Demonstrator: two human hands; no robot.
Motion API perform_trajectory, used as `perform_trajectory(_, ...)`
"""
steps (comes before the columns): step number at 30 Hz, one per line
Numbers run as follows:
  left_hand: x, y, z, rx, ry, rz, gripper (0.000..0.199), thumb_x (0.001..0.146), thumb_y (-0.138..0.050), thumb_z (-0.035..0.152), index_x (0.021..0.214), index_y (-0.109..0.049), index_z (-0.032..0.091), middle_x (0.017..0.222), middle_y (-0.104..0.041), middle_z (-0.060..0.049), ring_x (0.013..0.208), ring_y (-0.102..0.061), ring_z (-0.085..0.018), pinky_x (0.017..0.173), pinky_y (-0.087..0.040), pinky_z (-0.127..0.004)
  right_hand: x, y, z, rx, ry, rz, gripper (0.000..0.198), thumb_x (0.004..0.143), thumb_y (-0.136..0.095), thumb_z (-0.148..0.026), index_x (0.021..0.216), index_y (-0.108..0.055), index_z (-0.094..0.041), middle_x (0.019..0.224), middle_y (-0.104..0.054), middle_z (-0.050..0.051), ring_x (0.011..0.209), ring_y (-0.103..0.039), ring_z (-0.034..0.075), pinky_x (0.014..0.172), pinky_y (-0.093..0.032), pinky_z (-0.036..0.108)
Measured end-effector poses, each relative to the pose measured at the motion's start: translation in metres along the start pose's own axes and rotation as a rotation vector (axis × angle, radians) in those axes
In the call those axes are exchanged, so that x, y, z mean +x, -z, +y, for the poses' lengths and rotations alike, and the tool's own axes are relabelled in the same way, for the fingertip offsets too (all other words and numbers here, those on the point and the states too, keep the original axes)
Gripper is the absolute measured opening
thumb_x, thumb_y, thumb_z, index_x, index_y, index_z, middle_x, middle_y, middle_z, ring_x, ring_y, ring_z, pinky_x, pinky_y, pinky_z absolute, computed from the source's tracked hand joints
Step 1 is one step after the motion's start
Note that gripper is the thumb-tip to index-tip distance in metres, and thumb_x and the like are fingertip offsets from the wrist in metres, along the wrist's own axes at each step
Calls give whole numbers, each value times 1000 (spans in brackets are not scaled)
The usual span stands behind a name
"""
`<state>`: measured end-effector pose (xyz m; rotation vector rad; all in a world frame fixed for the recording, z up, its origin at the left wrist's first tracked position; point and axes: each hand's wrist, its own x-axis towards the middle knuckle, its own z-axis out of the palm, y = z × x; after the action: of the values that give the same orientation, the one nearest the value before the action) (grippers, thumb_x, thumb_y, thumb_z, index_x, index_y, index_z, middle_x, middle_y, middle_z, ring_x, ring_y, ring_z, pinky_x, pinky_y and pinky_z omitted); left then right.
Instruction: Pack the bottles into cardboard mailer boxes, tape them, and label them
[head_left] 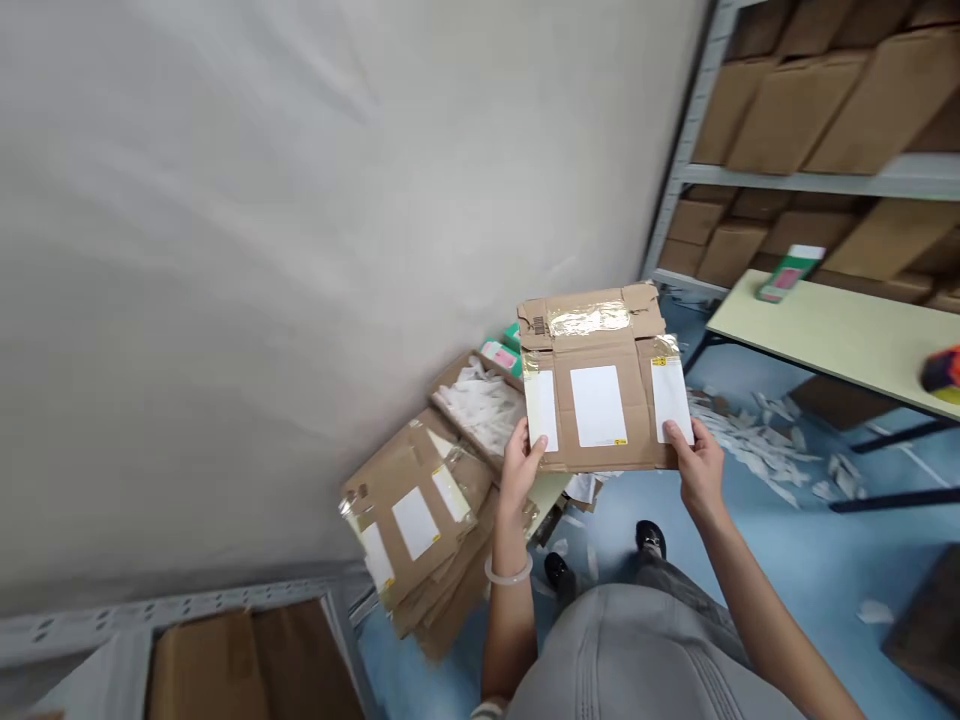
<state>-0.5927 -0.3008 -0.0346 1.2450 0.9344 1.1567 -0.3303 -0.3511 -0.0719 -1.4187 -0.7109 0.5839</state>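
A flattened cardboard box [634, 400] with white labels and shiny clear tape is held up in front of me. My left hand [521, 460] grips its lower left corner, thumb on top. At the lower right corner, my right hand [697, 458] pinches the edge in the same way. Beyond my left hand lies a stack of flattened cardboard boxes [416, 475], the top one bearing similar white labels. Behind that stack, partly hidden by the held cardboard, an open carton [442, 400] contains crumpled white material [480, 405].
Shelves with brown cartons [799, 110] stand at the right. A pale table [840, 325] holds a green and white box [791, 272]. White paper scraps [757, 440] litter the blue floor [637, 540]. Another metal rack [135, 620] is at lower left, by the grey wall [300, 250].
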Motion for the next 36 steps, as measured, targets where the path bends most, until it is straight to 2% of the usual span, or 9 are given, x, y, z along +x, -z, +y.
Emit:
perform_trajectory(7,41,-143,-38,-103,25,-11,55,84,-67,44,133,-54,22,141,-57,-10,132,-52,-26,111,-41,-38,67,110,8,2,13,120,42,78,-66,-56,98,-67,-19,96,-69,4,85,-59,19,77,-45,30)
perform_trajectory(13,64,-276,-68,-175,123,-152,58,81,-71,43,134,-54,23,142,-57,-10,133,-52,-28,111,-42,-39,124,229,16,-54,-23,239,45,77,-66,-58,99,-67,-19,94,-69,5,82,-59,20,74,-46,31)
perform_trajectory(17,75,-346,-85,-175,224,-224,62,78,-74,43,133,-54,21,143,-56,-11,133,-52,-29,111,-42,-40,145,290,26,-89,-71,331,45,76,-65,-59,94,-67,-18,89,-68,5,79,-58,20,72,-46,32)
perform_trajectory(23,108,-423,-103,-154,278,-297,62,72,-78,43,125,-58,19,137,-61,-13,129,-54,-30,112,-40,-43,172,342,43,-50,-133,440,47,75,-66,-60,95,-67,-17,95,-71,7,81,-60,21,74,-48,33)
perform_trajectory(27,144,-474,-108,-137,307,-420,61,73,-78,43,125,-58,19,136,-62,-13,129,-54,-30,110,-41,-43,201,369,53,-49,-152,557,51,74,-66,-61,98,-67,-16,95,-71,8,81,-61,21,73,-49,33)
perform_trajectory(31,189,-532,-115,-124,281,-547,59,75,-76,45,126,-58,20,135,-62,-12,127,-56,-29,108,-43,-41,249,396,62,-54,-115,654,51,75,-67,-61,99,-67,-16,96,-71,8,81,-61,21,73,-49,33)
perform_trajectory(36,262,-605,-126,-137,237,-634,57,76,-75,45,124,-59,20,135,-62,-12,127,-56,-28,108,-42,-41,334,419,71,-27,-112,727,49,75,-68,-60,97,-67,-16,97,-72,7,82,-62,21,75,-50,33)
